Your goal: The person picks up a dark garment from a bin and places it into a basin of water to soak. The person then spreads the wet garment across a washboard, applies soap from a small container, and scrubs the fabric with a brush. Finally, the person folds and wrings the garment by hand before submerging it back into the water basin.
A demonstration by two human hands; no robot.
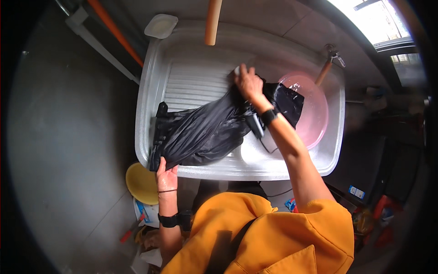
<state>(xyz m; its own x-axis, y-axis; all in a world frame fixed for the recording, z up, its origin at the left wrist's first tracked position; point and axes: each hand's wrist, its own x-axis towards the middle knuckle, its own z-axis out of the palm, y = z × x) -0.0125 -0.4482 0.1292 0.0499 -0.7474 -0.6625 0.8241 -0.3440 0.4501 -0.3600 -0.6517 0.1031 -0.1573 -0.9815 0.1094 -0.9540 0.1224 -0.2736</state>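
Wet, shiny black trousers (pixel 200 130) lie across the ribbed washboard part of a pale laundry sink (pixel 191 45), with the waistband at the left. My left hand (pixel 167 176) grips the waistband's near corner at the sink's front edge, thumb on top. Farther in, my right hand (pixel 249 84) is closed over the cloth near the middle of the sink. A small whitish block (pixel 237 71) shows at its fingertips; its kind is hard to make out. Beyond that hand, the other end of the trousers hangs into a pink basin (pixel 319 109) holding water.
A tap (pixel 335 57) with an orange pipe is above the basin. A white dish (pixel 161 26) sits on the sink's far left corner. Another orange pipe (pixel 213 23) juts over the back. Below the left front stands a yellow basin (pixel 140 183); a dark appliance (pixel 365 164) is at the right.
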